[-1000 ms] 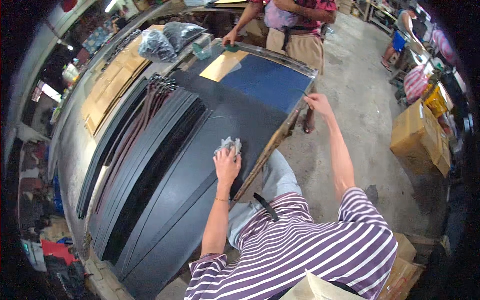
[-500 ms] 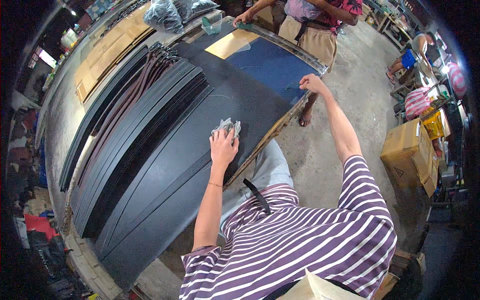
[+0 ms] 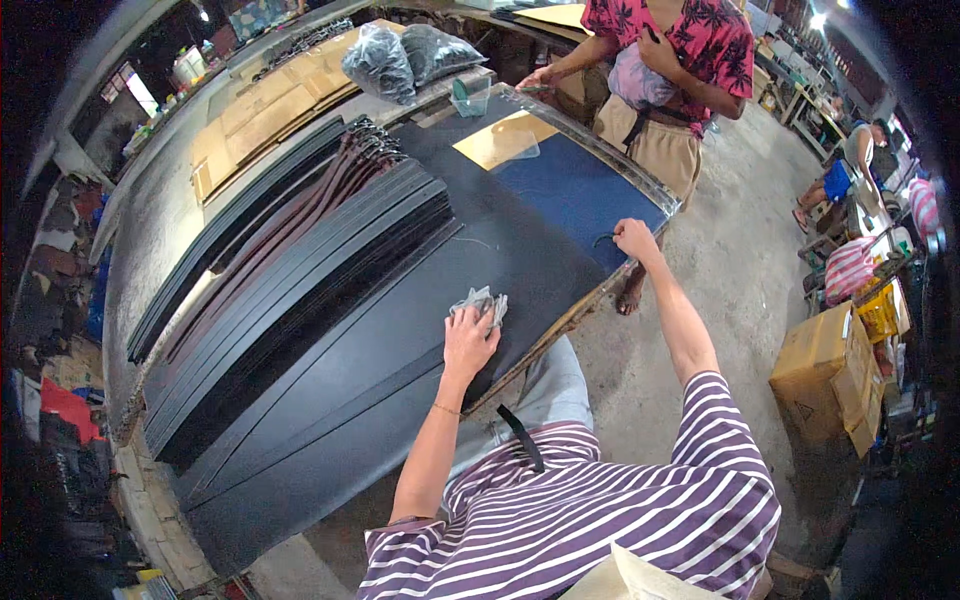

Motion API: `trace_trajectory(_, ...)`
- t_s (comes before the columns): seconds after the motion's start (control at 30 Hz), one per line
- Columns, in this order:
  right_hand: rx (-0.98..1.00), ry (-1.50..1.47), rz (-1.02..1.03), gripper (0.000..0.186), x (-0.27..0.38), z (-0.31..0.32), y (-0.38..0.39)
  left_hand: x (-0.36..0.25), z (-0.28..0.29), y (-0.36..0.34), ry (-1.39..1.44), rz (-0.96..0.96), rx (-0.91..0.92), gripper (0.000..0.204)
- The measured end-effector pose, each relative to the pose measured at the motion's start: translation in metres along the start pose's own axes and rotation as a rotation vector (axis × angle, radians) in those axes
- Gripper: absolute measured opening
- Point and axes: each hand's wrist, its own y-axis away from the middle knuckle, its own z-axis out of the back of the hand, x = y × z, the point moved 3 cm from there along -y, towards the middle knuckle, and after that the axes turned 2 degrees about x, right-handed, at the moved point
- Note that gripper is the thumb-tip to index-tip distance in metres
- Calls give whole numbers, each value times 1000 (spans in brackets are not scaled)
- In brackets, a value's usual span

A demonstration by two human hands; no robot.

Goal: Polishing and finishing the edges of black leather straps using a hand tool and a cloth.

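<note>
Black leather sheet spreads over the tabletop right ahead of you. Your left hand lies flat on it, fingers curled onto a crumpled pale rag pressed to the sheet's near part. Your right hand is closed around the sheet's right edge. Left of the sheet: stacked dark strips. Beyond the sheet: blue panel, tan piece, bagged bundles, another person's hand.
</note>
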Motion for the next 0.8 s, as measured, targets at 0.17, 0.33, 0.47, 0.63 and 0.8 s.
trace_trajectory(0.17, -25, -16, 31, 20, 0, 3, -1, 3, -4, -3, 7, 2, -7, 36)
trace_trajectory(0.33, -291, 11, 283, 25, 32, 26, -6, 7, 0, -2, -1, 3, -11, 35)
trace_trajectory(0.47, -159, -920, 88, 32, 65, 93, -65, 0, -2, -6, 19, 11, 26, 34)
trace_trajectory(0.63, -144, -1304, 136, 39, 125, 165, -93, 0, -1, 1, 13, 35, 31, 33)
trace_trajectory(0.8, -158, -1381, 128, 47, 135, 176, -98, 2, 1, -1, 54, 37, 13, 32)
